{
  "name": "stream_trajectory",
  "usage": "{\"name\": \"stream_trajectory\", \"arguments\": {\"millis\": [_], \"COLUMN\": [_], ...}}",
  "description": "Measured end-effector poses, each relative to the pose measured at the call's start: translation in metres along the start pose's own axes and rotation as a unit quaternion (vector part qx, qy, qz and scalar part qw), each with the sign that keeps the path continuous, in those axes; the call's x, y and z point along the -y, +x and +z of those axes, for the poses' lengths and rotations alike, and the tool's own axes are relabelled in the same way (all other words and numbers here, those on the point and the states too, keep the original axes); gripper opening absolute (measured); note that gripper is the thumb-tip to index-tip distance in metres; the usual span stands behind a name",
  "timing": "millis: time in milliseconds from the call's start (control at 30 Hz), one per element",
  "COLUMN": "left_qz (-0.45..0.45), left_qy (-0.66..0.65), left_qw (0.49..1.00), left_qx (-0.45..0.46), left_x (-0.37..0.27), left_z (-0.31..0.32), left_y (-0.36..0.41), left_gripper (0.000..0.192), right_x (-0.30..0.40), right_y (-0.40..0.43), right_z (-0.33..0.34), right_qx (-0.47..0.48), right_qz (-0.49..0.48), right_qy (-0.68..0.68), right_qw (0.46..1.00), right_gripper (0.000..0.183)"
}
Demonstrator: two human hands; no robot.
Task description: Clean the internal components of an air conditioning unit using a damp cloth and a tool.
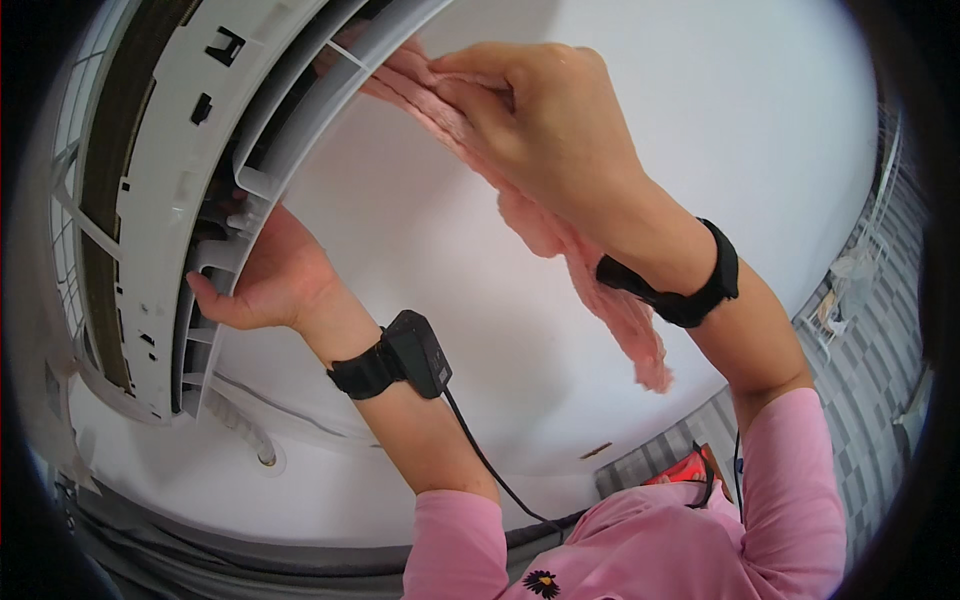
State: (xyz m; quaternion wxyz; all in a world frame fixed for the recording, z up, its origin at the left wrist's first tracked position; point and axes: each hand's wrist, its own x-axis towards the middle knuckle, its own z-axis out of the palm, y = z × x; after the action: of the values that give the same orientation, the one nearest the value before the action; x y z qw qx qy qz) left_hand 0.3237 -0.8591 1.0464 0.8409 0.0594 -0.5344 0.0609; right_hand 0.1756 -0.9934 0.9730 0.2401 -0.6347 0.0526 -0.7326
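Note:
A wall-mounted air conditioner [176,161] with its front cover off or raised spans the left side. Along its air outlet runs a long white louver flap [319,124] with short ribs. My left hand [289,274] grips the flap's lower part; its thumb shows near the outlet, while its other fingers are partly hidden behind the plastic. Higher up, my right hand [551,124] pinches a pink cloth [529,221]. One end of the cloth reaches over the flap into the outlet, where it is partly hidden, and the other end hangs below my wrist.
A white wall [465,315] lies behind my arms. Below the unit, a pipe [244,427] enters the wall beside a thin cable. Dark fabric [225,555] runs along the bottom. A white rack [847,292] holding bags stands on grey patterned flooring at right. A black cable [491,465] trails from my left wrist device.

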Motion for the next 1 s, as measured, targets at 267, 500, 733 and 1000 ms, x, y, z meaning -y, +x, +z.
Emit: {"name": "stream_trajectory", "arguments": {"millis": [267, 500, 733, 1000], "left_qz": [0.025, -0.005, -0.019, 0.011], "left_qy": [0.017, -0.029, -0.022, 0.001], "left_qw": [1.0, 0.999, 1.0, 1.0], "left_qx": [0.008, -0.013, -0.006, -0.001], "left_x": [0.003, -0.002, -0.005, 0.0], "left_z": [0.002, 0.001, -0.006, -0.004], "left_y": [-0.005, 0.0, 0.002, 0.002], "left_gripper": [0.055, 0.053, 0.052, 0.054], "right_x": [0.024, 0.002, 0.015, -0.009], "right_y": [-0.006, -0.03, -0.047, -0.016], "right_z": [0.015, -0.024, -0.055, -0.015], "right_qx": [0.103, -0.008, 0.029, -0.07], "right_qz": [0.024, 0.061, 0.156, 0.058], "right_qy": [0.024, 0.058, 0.07, 0.037], "right_qw": [0.994, 0.996, 0.985, 0.995], "right_gripper": [0.011, 0.015, 0.019, 0.019]}}
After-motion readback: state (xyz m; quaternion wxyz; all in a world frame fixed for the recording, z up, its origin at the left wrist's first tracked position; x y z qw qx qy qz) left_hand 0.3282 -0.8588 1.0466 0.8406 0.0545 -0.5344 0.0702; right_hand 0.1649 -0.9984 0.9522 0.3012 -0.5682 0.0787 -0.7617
